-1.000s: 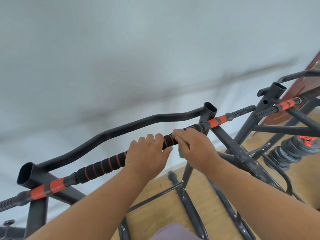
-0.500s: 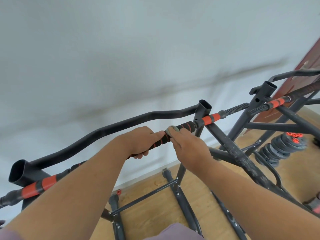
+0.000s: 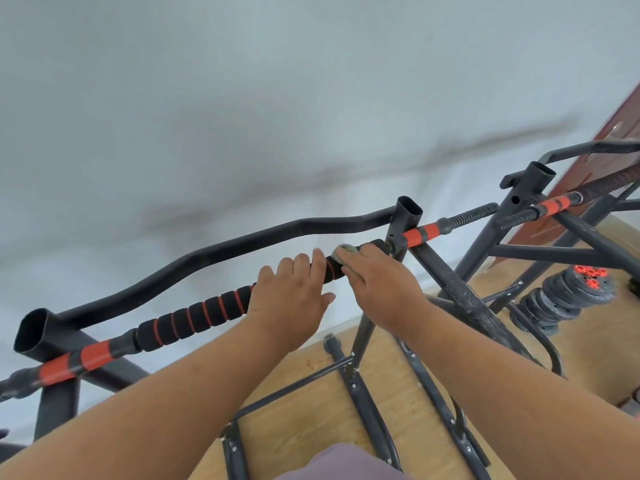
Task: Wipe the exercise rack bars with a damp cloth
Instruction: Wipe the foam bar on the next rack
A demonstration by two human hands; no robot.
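A black foam-padded bar with orange rings (image 3: 194,320) runs from lower left to upper right across the dark steel exercise rack (image 3: 405,216). My left hand (image 3: 291,299) is wrapped over the padded bar near its middle. My right hand (image 3: 377,282) sits just to the right of it, pressing a grey-green cloth (image 3: 344,250) onto the bar close to the upright post. Only a small edge of the cloth shows above my fingers. A curved black bar (image 3: 221,249) runs behind the padded one.
A second rack upright with an orange-banded bar (image 3: 554,204) stands to the right. Stacked black weight plates with orange caps (image 3: 568,292) lie on the wooden floor (image 3: 311,420). Lower rack struts (image 3: 363,393) cross below my arms. A white wall fills the background.
My left hand has shifted from a tight wrap under the bar to resting over its top. The right hand with the cloth has stayed near the post. The view has tilted slightly.
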